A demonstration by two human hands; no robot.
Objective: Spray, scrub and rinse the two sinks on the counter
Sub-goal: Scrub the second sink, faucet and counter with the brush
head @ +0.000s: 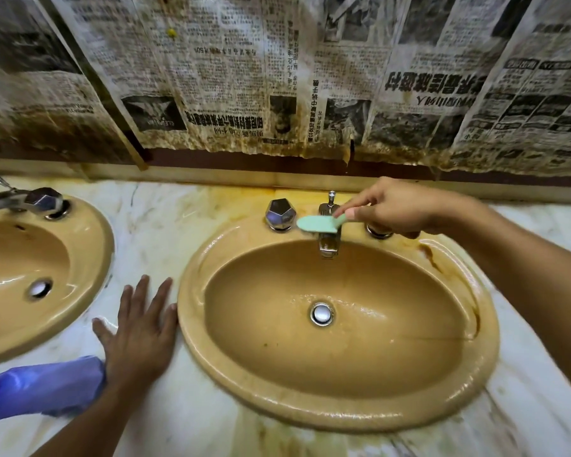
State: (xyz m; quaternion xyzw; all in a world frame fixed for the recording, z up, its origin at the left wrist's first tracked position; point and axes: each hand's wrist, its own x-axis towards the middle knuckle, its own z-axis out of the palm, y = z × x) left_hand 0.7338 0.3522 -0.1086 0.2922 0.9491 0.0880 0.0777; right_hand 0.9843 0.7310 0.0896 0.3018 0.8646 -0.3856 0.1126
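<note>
On the marble counter (165, 225), the right sink (343, 413) fills the middle of the view. The left sink (93, 252) is cut off at the frame's left edge.

The step in hand looks like scrubbing the tap fittings at the back of the right sink. To do it well, the person would probably work along the whole back rim first, then move down to the narrow joints. The brown streak (431, 255) on the rim's right side seems to need firm, short strokes. The yellowed counter behind the taps may need more spray before the bristles can shift it.

The left hand (142, 334) lies flat on the counter between the two sinks. Its fingers are straight and spread and hold nothing, a sound brace that leaves the other arm free to press. The right hand (406, 206) pinches the handle of a mint-green brush (320, 224) between thumb and fingers. The brush head is over the spout (328, 242), just beside the faceted knob (280, 214). A shorter hold would likely give more control around the knob bases.

The right sink is a tan oval basin, glossy and wet. Brown marks run down its right wall, a thin dark line crosses the bowl, and small specks lie near the chrome drain (321, 314).
</note>
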